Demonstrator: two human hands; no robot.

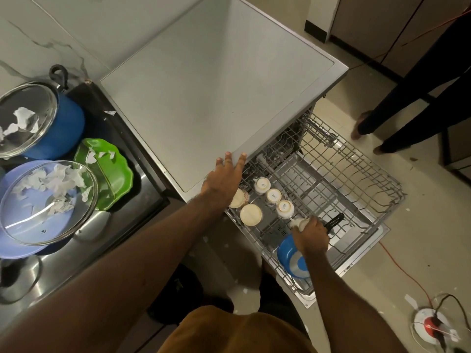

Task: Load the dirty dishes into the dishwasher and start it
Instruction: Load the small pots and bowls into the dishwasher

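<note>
The left hand [224,179] lies flat, fingers straight, on the front edge of the dishwasher [216,85] top; the right hand [309,234], at five o'clock from it, grips a cream cup [300,222] over the pulled-out rack [369,174]; upturned cups [274,196] sit at the rack's nine o'clock, a blue pan [293,258] at seven.

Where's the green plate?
The green plate sits in the steel sink at the left of the head view, just below the blue pot and right of the lilac plate.
</note>
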